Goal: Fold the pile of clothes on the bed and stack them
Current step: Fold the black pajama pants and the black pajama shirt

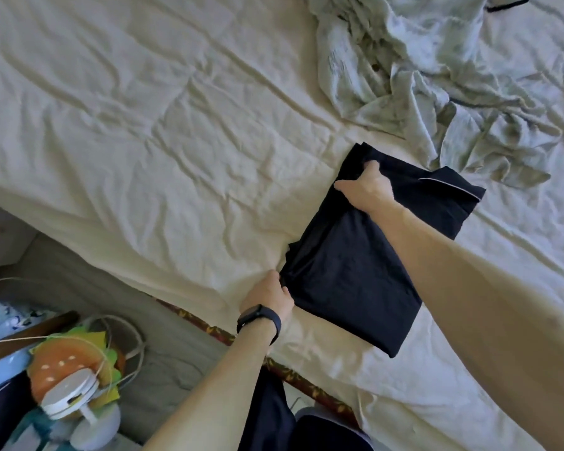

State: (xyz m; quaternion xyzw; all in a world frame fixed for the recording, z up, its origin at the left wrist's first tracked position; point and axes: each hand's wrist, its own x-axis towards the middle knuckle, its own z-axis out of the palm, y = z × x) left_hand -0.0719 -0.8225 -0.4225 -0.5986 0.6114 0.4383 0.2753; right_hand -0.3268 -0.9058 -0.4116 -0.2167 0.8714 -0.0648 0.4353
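Note:
A folded black garment [349, 271] with thin white piping lies on the cream bed sheet [144, 141], near the bed's front edge. My left hand [269, 296], with a black band on its wrist, grips the garment's near left corner. My right hand [368, 187] reaches across the cloth and grips its far left edge, fingers curled into the fabric. A crumpled pale grey-green garment [420, 79] lies loose at the upper right, just beyond the black one and apart from both hands.
The wrinkled sheet stretches wide to the left of the garments. A patterned bed edge [205, 323] runs diagonally at the lower middle. On the floor at the lower left sit a burger-shaped plush toy [69, 362], a small white fan [70, 397] and loose cords.

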